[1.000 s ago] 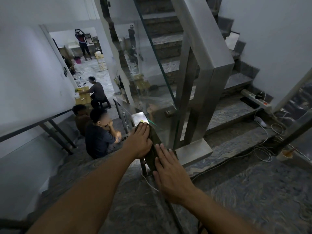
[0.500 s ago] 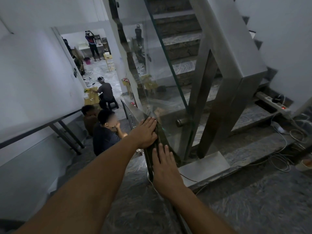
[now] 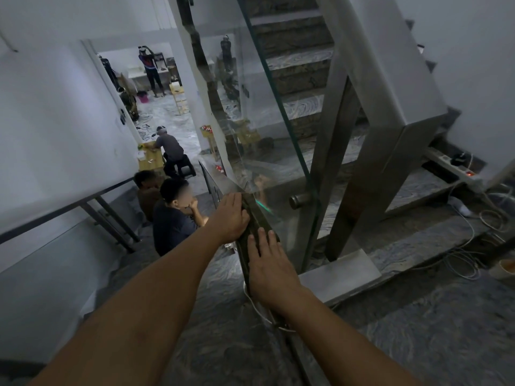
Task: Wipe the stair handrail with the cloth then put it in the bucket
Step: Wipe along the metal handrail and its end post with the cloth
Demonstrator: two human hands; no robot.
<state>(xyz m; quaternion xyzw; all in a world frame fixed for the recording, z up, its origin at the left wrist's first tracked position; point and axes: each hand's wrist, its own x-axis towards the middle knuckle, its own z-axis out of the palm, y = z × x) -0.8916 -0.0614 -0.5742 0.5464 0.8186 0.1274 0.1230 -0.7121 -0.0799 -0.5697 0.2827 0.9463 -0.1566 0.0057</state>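
Below, both hands (image 3: 250,246) flat on cloth (image 3: 255,228), handrail (image 3: 214,176); no legible writing

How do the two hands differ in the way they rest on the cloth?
The left hand lies farther along the cloth, at its left edge; the right hand sits nearer the camera. The left hand's fingers are together, while the right hand's fingers spread slightly. Both lie flat, palms down, pressing the cloth onto the handrail.
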